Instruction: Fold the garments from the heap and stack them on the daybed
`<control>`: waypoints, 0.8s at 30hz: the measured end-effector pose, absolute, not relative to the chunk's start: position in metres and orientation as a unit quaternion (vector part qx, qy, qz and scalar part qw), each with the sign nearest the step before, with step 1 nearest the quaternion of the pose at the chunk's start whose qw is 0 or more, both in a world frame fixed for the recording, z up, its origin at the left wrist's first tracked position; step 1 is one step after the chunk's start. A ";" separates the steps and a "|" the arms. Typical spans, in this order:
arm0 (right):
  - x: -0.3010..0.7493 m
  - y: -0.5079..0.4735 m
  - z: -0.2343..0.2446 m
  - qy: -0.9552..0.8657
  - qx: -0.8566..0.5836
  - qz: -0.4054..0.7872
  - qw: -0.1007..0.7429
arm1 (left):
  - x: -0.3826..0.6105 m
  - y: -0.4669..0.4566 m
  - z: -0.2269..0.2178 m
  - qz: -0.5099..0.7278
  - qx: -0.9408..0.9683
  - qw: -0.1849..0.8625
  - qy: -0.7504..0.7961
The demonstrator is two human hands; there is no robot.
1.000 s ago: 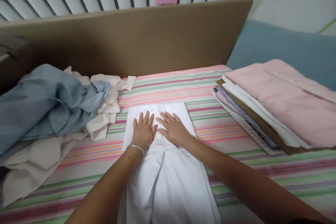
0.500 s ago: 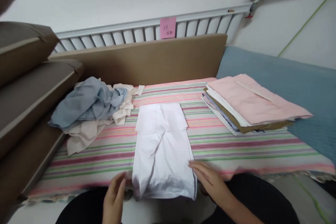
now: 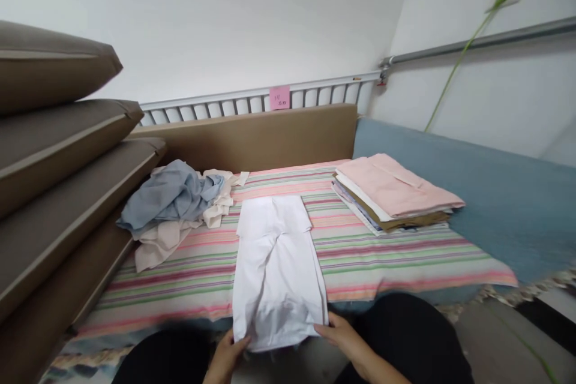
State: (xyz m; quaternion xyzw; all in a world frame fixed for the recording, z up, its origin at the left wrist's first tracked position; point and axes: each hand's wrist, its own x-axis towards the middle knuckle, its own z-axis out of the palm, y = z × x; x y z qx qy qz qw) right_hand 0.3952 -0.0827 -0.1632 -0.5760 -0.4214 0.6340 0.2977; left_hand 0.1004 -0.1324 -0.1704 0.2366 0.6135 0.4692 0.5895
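Observation:
A white shirt [image 3: 279,276], folded into a long narrow strip, lies on the striped cloth [image 3: 382,252] with its near end hanging over the edge. My left hand [image 3: 228,351] pinches the near left corner of the shirt between thumb and fingers. At the near right corner, my right hand [image 3: 339,336] has its thumb on top and its fingers partly hidden beneath the fabric. A shorter folded layer, creased across, lies at the shirt's far end.
To the left lies a crumpled heap with a blue garment [image 3: 175,195] on cream cloth [image 3: 164,240]. A neat stack of folded clothes, topped by a pink garment [image 3: 396,183], sits at right. Brown cushions [image 3: 67,174] are piled at left; a brown panel [image 3: 270,138] stands behind.
Both hands have moved in to the near corners of the white shirt and taken hold of them. The head view has tilted up and shifted right.

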 end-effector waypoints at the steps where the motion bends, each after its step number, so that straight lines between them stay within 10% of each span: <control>1: 0.393 -0.084 -0.165 -0.414 -0.579 0.634 0.301 | 0.099 -0.132 -0.175 0.470 0.228 0.598 0.608; 8: 0.388 -0.109 -0.146 -0.337 -0.533 0.690 0.356 | 0.099 -0.136 -0.173 0.492 0.153 0.673 0.530; 24: 0.393 -0.128 0.013 -0.316 -0.426 0.728 0.435 | 0.126 -0.164 -0.005 0.553 0.182 0.664 0.469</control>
